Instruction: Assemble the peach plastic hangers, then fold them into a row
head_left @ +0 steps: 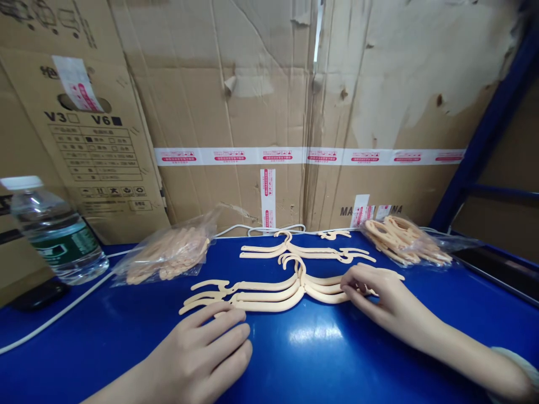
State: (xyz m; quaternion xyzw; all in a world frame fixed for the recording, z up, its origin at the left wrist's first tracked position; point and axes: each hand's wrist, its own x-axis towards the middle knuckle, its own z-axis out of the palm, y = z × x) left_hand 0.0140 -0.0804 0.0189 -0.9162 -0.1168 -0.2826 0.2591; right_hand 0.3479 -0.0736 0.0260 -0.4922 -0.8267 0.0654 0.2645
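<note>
Three cream plastic clothes hangers point(269, 306) lie nested on the blue table, their hooks pointing away from me. My left hand point(202, 350) is at the left end of the front hanger, fingers curled together; its thumb is hidden, and a bit of cream plastic shows by the index finger. At the right arms of the same group, my right hand point(379, 294) has thumb and index finger pinched on a hanger, covering part of it. Behind them lies another cream hanger point(290, 251) with curved end pieces.
Clear bags of cream hanger parts lie at left point(172, 255) and right point(404, 238). A water bottle point(59, 235) stands far left by a black object point(40, 294) and white cable point(54, 317). A dark flat device point(501, 269) is at right. Cardboard point(236, 112) walls the back.
</note>
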